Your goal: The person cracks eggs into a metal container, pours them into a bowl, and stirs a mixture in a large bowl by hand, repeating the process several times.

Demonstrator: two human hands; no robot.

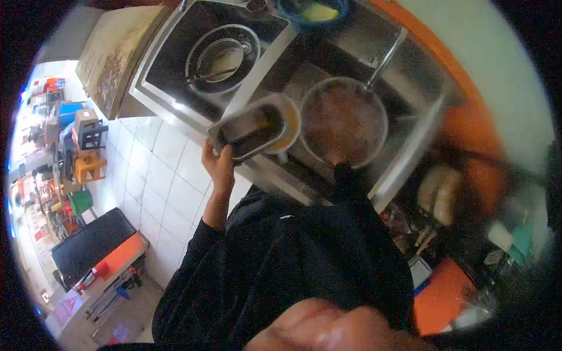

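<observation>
My left hand (220, 166) grips the near-left rim of a rectangular metal food pan (249, 131), thumb at the edge. The pan is tilted over the front of the sink, with some yellowish residue inside. Partly hidden behind it is a rounded container (293, 126) with a yellowish look. My right hand (339, 158) reaches over the near rim of a large round basin (383, 126) in the right sink bowl. Its fingers are blurred against the brownish contents, so what they hold cannot be made out. A flexible faucet spout (389, 55) stands over the basin's far right rim.
In the left sink bowl (164, 76) sits a round pot (255, 55) with a long-handled utensil. A blue tub (345, 9) stands behind the sink. A stained board (117, 58) is at left. Cluttered utensils and an orange surface (442, 295) are at right.
</observation>
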